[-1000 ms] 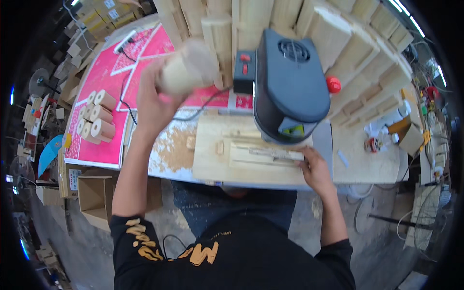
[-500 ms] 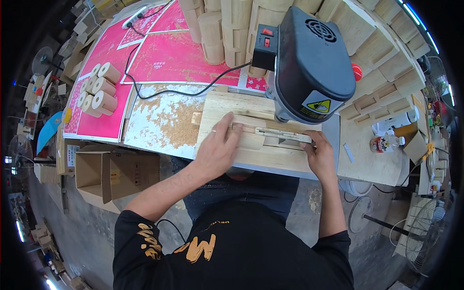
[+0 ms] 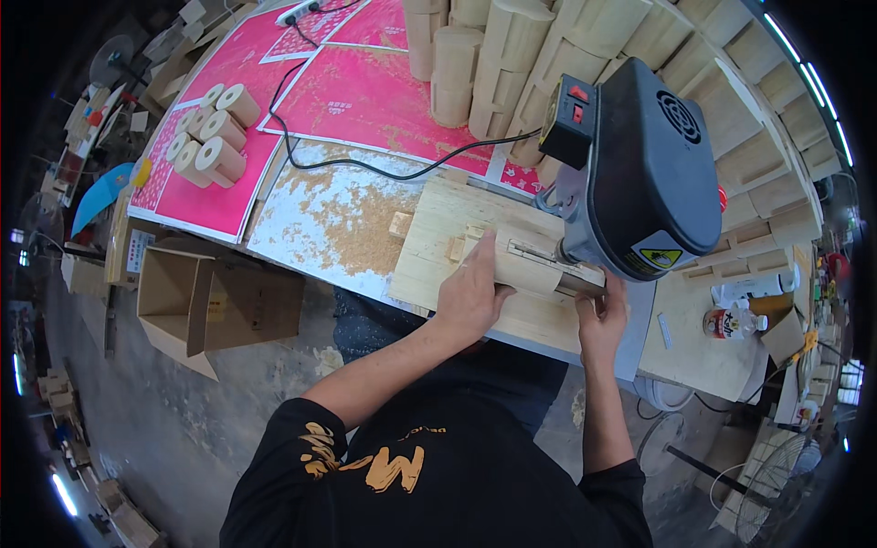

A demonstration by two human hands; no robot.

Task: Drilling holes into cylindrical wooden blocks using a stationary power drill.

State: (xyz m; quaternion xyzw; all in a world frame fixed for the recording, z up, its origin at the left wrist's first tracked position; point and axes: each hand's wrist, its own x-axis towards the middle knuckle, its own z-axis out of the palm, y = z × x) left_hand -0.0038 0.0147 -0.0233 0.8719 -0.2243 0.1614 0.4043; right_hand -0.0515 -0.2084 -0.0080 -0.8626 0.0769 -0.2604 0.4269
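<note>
My left hand [image 3: 470, 292] lies flat on a pale wooden block [image 3: 525, 265], pressing it down, not wrapped around it. The block sits on the wooden board [image 3: 438, 247] under the big dark machine [image 3: 644, 169], which stands at one o'clock from that hand. My right hand [image 3: 600, 320] pinches the block's end at three o'clock, beside the machine's base. Round wooden rolls [image 3: 212, 137] lie on the pink sheet [image 3: 347, 91] at ten o'clock. A brown cardboard box [image 3: 196, 297] sits at nine o'clock.
</note>
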